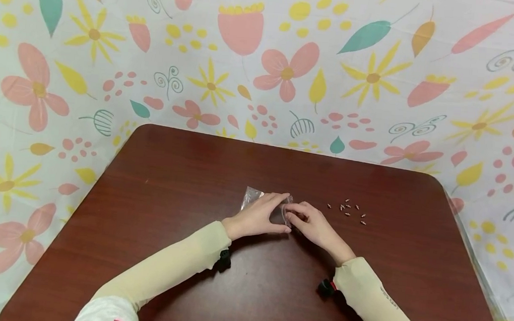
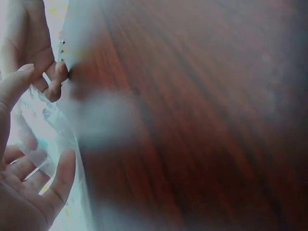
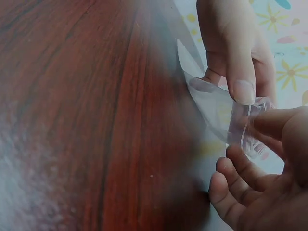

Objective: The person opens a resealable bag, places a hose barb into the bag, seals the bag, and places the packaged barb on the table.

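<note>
A small clear zip bag (image 1: 250, 198) is between the two hands near the middle of the table. My left hand (image 1: 258, 217) holds it with thumb and fingers spread at its sides; in the right wrist view the left thumb lies on the plastic (image 3: 211, 108). My right hand (image 1: 315, 226) pinches the bag's ridged end with thumb and index finger, the other fingers loosely bent. Whether a fingertip is inside the bag I cannot tell. Several tiny metal pieces (image 1: 341, 207), too small to identify, lie scattered right of the right hand.
The brown wooden table (image 1: 185, 165) has rounded far corners. Behind and beside it hangs a white cloth (image 1: 304, 129) with a flower and leaf print. Black wrist cameras (image 1: 223, 260) sit under the light sleeves.
</note>
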Demonstrator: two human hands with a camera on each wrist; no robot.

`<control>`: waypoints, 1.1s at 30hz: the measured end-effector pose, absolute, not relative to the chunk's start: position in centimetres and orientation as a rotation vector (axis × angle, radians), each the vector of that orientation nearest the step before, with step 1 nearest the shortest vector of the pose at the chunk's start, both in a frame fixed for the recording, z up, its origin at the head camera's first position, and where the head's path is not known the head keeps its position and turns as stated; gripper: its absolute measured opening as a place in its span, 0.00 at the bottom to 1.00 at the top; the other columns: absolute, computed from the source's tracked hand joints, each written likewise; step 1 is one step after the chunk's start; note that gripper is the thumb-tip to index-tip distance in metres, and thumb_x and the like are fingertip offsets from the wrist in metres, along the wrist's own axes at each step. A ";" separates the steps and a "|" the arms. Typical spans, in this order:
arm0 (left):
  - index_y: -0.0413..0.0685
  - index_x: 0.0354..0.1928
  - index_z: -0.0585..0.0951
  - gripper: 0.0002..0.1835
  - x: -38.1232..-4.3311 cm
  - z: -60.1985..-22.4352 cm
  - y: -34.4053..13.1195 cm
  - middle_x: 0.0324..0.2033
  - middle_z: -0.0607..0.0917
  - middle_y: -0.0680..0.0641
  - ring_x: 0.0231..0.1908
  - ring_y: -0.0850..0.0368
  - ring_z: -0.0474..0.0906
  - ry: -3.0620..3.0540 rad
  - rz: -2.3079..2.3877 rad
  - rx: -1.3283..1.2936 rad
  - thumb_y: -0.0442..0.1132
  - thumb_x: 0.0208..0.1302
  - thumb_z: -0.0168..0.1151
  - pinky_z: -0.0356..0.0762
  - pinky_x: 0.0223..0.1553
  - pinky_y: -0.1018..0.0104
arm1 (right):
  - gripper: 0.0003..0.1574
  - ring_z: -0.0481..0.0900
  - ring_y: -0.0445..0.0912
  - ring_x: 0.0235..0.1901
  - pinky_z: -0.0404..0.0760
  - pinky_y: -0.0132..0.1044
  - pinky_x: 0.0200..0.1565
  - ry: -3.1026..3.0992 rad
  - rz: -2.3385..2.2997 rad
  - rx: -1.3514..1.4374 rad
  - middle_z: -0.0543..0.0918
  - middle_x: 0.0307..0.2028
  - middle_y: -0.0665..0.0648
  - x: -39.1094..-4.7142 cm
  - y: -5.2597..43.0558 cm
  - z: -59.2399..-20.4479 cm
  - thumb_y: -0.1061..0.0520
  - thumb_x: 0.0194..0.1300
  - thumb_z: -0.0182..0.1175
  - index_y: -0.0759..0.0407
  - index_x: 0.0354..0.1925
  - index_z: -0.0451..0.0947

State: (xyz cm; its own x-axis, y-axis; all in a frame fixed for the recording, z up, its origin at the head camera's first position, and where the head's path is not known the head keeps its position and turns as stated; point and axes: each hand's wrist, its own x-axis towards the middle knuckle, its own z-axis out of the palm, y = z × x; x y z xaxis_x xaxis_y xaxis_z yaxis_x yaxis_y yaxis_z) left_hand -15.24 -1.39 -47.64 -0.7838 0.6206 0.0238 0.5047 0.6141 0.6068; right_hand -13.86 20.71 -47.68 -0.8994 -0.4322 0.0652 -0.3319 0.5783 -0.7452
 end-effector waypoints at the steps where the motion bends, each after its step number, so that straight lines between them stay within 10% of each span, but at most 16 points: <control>1: 0.50 0.81 0.61 0.49 -15.2 -47.7 -1.4 0.73 0.71 0.46 0.73 0.50 0.66 2.654 0.902 0.935 0.63 0.66 0.69 0.70 0.69 0.52 | 0.17 0.79 0.48 0.42 0.77 0.42 0.44 2.694 -1.227 -0.670 0.84 0.46 0.58 -13.8 20.7 -47.8 0.61 0.76 0.60 0.61 0.60 0.84; 18: 0.50 0.73 0.73 0.36 -15.2 -48.0 -1.4 0.67 0.78 0.48 0.68 0.51 0.73 2.648 1.040 0.907 0.57 0.69 0.69 0.71 0.68 0.54 | 0.20 0.82 0.52 0.47 0.79 0.38 0.43 2.667 -1.379 -0.733 0.81 0.58 0.62 -13.1 21.2 -47.7 0.66 0.76 0.58 0.57 0.61 0.83; 33: 0.47 0.76 0.68 0.45 -15.4 -47.9 -1.4 0.69 0.75 0.46 0.68 0.51 0.71 2.599 1.046 0.903 0.58 0.64 0.74 0.71 0.68 0.55 | 0.20 0.81 0.53 0.48 0.78 0.39 0.45 2.664 -1.380 -0.719 0.82 0.56 0.62 -13.0 21.1 -47.6 0.66 0.76 0.58 0.58 0.62 0.83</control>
